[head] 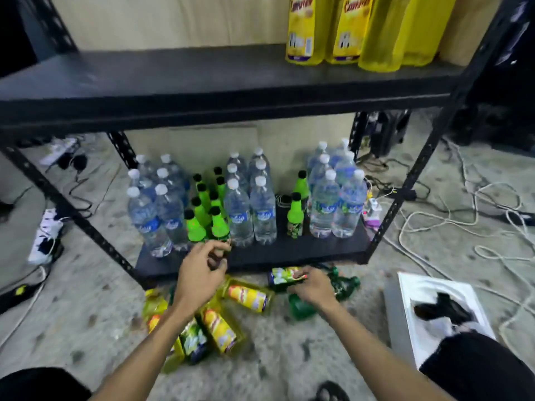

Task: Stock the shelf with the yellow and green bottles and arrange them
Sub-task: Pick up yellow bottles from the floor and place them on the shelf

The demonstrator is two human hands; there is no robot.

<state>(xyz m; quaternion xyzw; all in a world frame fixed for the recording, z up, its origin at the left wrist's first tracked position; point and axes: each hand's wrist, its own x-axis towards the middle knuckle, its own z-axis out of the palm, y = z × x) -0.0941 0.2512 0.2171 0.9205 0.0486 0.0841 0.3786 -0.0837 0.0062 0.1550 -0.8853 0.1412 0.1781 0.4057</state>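
Observation:
Several small green bottles (202, 215) with black caps stand between water bottles on the bottom shelf (289, 253). My left hand (201, 266) is at the base of the front green bottle (220, 225), fingers curled around its bottom. My right hand (311, 287) rests on the floor, closed on a lying dark green bottle (285, 277). More green bottles (344, 283) lie beside it. Several yellow bottles (249, 296) lie on the floor under my left forearm. Three yellow bottles (304, 30) stand on the upper shelf (202, 82) at the right.
Clear water bottles (260, 209) stand in groups on the bottom shelf, with two green bottles (295, 218) between the right groups. A white box (405, 319) sits on the floor at right. Cables (477, 227) and power strips lie around the black shelf posts (405, 192).

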